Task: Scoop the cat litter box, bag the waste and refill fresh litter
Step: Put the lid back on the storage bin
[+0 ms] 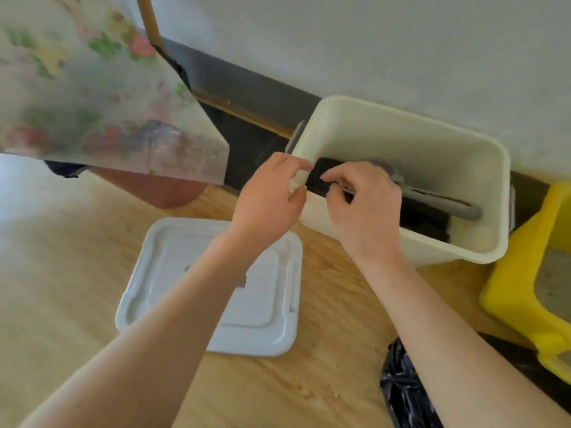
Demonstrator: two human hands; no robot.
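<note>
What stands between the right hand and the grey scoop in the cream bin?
Nothing visible. The lid lies on the floor, the right hand is inside the open bin at the scoop, and the left hand grips the bin's rim aside.

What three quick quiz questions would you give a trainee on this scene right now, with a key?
1. True or false: the white lid sits on the cream bin.
2. Where does the grey scoop lie?
3. What does the left hand grip? A) the bin's rim B) the lid C) the scoop

Key:
1. False. The lid lies flat on the wooden floor, beside the bin.
2. Inside the bin.
3. A, at the bin's near corner.
</note>
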